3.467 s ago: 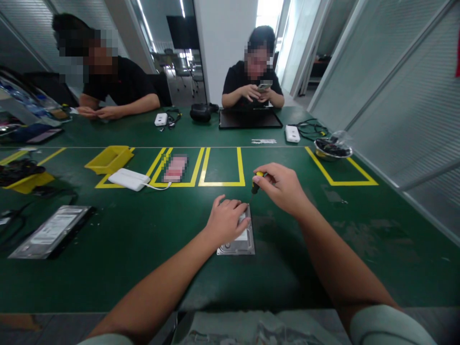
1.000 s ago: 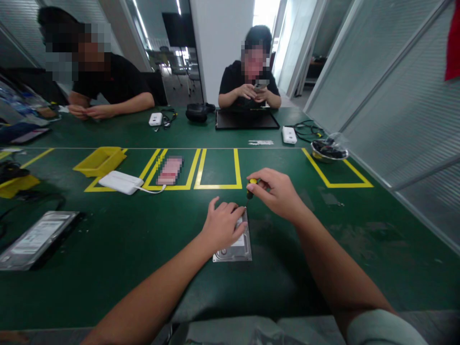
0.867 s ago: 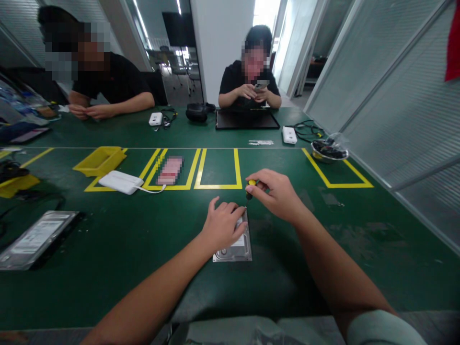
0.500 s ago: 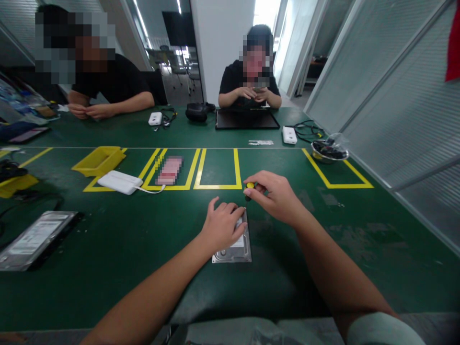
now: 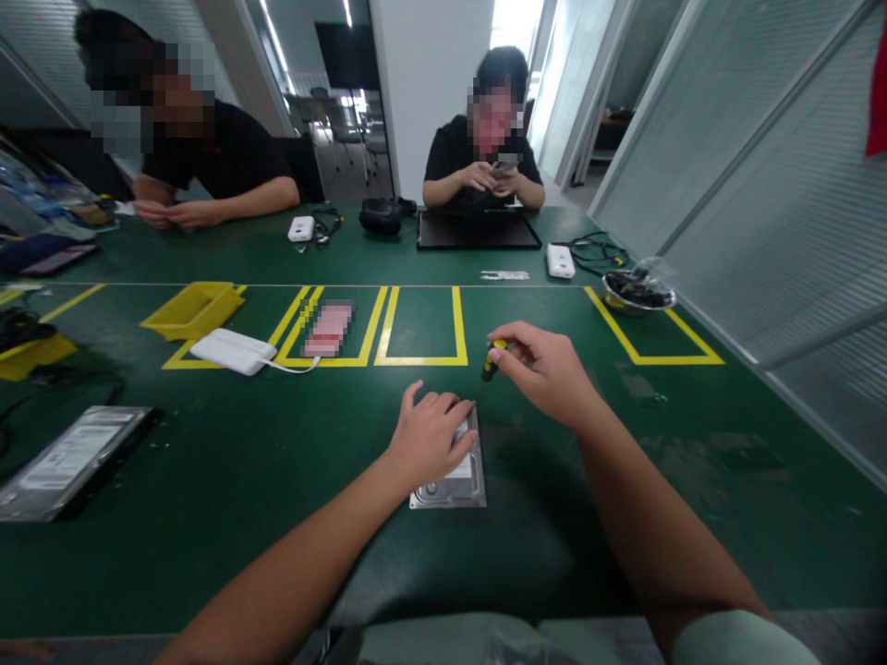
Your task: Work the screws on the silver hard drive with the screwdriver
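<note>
Green table point(image 5: 291, 434) is standing nr glass wall point(image 5: 776, 185); your L hand point(image 5: 431, 429) is resting, fingers loosely spread, on drive point(image 5: 454, 489), R hand point(image 5: 537, 365) pinching screwdriver point(image 5: 491, 363).

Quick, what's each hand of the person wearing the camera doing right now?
Left hand: open, resting on the hard drive.
Right hand: closed, holding a screwdriver.

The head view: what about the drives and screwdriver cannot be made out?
All in the head view:
Drive label: partly hidden by the left hand.
Screwdriver: tip too small to judge contact; right hand covers part of its handle.
Other drive: corner cut by left edge; print blurred.
</note>
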The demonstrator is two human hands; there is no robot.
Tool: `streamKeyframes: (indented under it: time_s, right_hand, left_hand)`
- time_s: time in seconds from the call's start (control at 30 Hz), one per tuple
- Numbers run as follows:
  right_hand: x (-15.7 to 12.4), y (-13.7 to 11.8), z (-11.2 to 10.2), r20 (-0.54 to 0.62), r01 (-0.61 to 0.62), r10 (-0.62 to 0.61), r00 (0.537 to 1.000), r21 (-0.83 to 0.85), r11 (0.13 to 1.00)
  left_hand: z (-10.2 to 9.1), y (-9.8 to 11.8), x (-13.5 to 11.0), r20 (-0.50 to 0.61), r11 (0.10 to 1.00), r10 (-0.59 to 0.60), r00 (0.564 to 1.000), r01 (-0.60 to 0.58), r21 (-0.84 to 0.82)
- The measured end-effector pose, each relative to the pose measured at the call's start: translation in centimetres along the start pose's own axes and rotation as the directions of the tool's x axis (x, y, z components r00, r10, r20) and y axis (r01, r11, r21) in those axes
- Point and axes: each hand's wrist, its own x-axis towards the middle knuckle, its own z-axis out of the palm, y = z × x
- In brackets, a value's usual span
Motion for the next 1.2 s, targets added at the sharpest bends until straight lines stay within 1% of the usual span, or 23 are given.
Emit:
streamKeyframes:
  time_s: [0.17, 0.23, 0.3, 0.43, 0.53, 0.67, 0.77, 0.97, 1.03, 1.13, 1.2]
  right_hand:
    - [-0.1, -0.56, -0.59, 0.095, -0.027, 0.018, 0.995, 0.089, 0.996]
    - [-0.11, -0.6, -0.59, 0.116, -0.02, 0.006, 0.993, 0.126, 0.992]
    - [-0.09, -0.48, -0.48, 0.1, 0.016, -0.028, 0.995, 0.122, 0.992]
    - [-0.03, -0.17, -0.31, 0.055, 0.066, -0.068, 0.996, 0.046, 0.997]
    - [0.0, -0.13, -0.39, 0.05, 0.08, -0.08, 0.996, -0.001, 0.997]
    - [0.06, -0.2, -0.57, 0.059, 0.108, -0.107, 0.993, -0.018, 0.994]
    - [0.09, -0.22, -0.61, 0.049, 0.109, -0.108, 0.993, -0.02, 0.994]
    - [0.03, -0.18, -0.55, 0.027, 0.029, -0.029, 0.999, 0.012, 1.0]
    - [0.02, -0.21, -0.55, 0.025, 0.021, -0.021, 0.999, 0.008, 1.0]
    - [0.05, -0.27, -0.52, 0.018, 0.043, -0.043, 0.999, -0.023, 0.999]
    - [0.07, -0.28, -0.45, 0.016, 0.091, -0.09, 0.996, -0.036, 0.995]
  left_hand:
    - [-0.04, -0.43, -0.2, -0.004, 0.998, -0.024, 1.0, 0.023, -0.062]
    - [-0.09, -0.6, -0.28, 0.003, 0.996, -0.032, 0.999, 0.032, -0.082]
    - [-0.1, -0.69, -0.32, 0.009, 0.995, -0.037, 0.999, 0.038, -0.094]
    - [-0.03, -0.68, -0.34, 0.005, 0.994, -0.041, 0.999, 0.042, -0.104]
    - [0.03, -0.64, -0.33, -0.001, 0.993, -0.041, 0.999, 0.041, -0.108]
    - [0.05, -0.63, -0.31, -0.003, 0.993, -0.046, 0.999, 0.046, -0.107]
    - [0.04, -0.64, -0.3, -0.002, 0.993, -0.045, 0.999, 0.044, -0.112]
    - [0.07, -0.68, -0.36, -0.002, 0.992, -0.048, 0.999, 0.048, -0.115]
    - [0.1, -0.69, -0.37, -0.002, 0.993, -0.049, 0.999, 0.049, -0.109]
    - [0.18, -0.7, -0.36, -0.004, 0.993, -0.047, 0.999, 0.046, -0.105]
    - [0.25, -0.71, -0.33, -0.008, 0.993, -0.045, 0.999, 0.043, -0.108]
